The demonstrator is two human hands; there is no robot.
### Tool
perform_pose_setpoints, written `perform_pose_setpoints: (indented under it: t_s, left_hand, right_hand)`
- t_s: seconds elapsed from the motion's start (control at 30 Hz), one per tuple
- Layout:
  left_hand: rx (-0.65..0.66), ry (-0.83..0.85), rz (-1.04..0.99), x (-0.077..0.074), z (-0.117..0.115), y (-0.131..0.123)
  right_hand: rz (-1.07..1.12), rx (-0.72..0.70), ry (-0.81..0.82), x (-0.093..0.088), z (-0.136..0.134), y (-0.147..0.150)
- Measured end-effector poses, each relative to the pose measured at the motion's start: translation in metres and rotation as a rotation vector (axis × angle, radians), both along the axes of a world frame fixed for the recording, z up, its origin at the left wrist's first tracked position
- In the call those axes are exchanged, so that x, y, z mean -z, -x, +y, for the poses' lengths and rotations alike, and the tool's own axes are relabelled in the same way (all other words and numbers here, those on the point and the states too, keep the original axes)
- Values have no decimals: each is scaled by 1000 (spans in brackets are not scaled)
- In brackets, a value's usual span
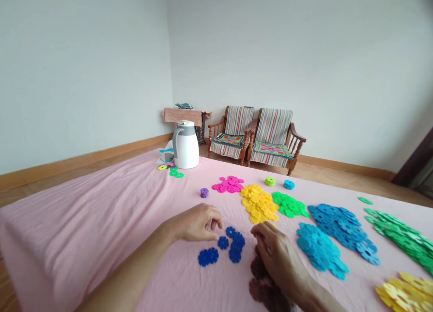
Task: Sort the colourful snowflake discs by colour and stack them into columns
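Observation:
My left hand (199, 224) hovers just left of several dark blue flower-shaped plastic discs (236, 251), its fingers curled and its thumb apart from them, with nothing visible between. Over a pile of brown discs (260, 291) is my right hand (282, 258). Its fingers are bent inward and pressed together, and whatever they may pinch is hidden. The hand covers part of the brown pile. Beyond both hands lie a yellow pile (259, 203), a pink pile (230, 184) and a small purple stack (204, 193).
On the pink cloth (101, 221), green (291, 205), light blue (320, 249) and blue piles (338, 226) spread rightward. More green (406, 235) and yellow discs (407, 291) lie at far right. A white jug (187, 149) stands at the back, before two wooden chairs (274, 133).

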State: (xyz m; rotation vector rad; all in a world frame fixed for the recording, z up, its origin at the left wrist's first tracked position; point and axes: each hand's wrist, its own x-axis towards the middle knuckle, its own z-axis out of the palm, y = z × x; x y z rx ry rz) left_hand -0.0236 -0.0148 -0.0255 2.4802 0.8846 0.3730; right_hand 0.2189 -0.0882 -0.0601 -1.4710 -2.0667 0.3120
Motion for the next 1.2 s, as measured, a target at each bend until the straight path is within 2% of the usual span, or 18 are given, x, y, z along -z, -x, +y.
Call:
perform_pose_setpoints:
  t_s: [0.17, 0.57, 0.67, 0.8, 0.9, 1.03, 1.2]
  left_hand:
    - [76, -93, 90, 8, -10, -17]
    - [-23, -150, 169, 11, -24, -36]
    - [-58, -174, 80, 6, -21, -31]
    - [-230, -166, -132, -3, -2, -10]
    - [-317, -175, -203, 0, 15, 6]
    - [-356, -182, -192, 10, 27, 15]
    - [-321, -193, -143, 13, 27, 12]
  right_hand:
    - [12, 21, -6, 11, -10, -7]
    - [84, 8, -23, 17, -2, -15]
    - [85, 11, -19, 17, -3, -16]
    - [84, 12, -9, 16, -4, -18]
    - [80, 12, -3, 17, -3, -18]
    - [77, 4, -4, 19, -2, -19]
    - [74, 6, 2, 20, -2, -20]
